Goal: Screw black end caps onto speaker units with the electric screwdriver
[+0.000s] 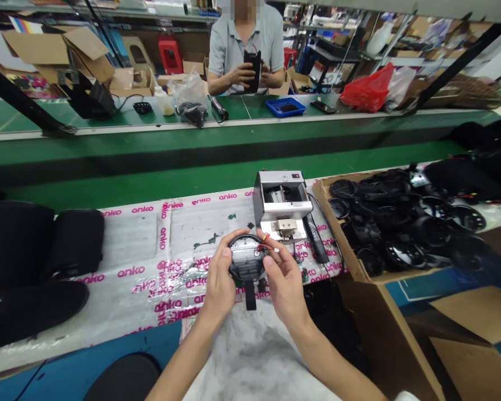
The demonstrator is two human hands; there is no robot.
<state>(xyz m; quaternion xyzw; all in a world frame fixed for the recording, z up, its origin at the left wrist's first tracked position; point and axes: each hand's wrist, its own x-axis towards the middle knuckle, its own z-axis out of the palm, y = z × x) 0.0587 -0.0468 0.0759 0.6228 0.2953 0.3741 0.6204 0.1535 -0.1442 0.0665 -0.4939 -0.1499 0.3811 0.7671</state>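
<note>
Between my two hands is a round black plastic housing (247,260) with a ribbed face, and a short black strap (250,296) hangs from its lower edge. My left hand (222,278) grips the left rim, thumb on the near face. On the other side my right hand (284,278) holds the right rim. Thin red and yellow wires with a small white connector (276,250) stick out by the right fingers. Just beyond the hands stands a silver-grey bench machine (283,207) with a red switch on top.
To the right, a cardboard box (361,277) holds many black round parts (404,253). Black padded pieces (16,239) lie on the left of the wrapped worktable (137,245). Across the green bench (250,111), a person (246,50) holds a black part. A blue tray (286,113) sits there.
</note>
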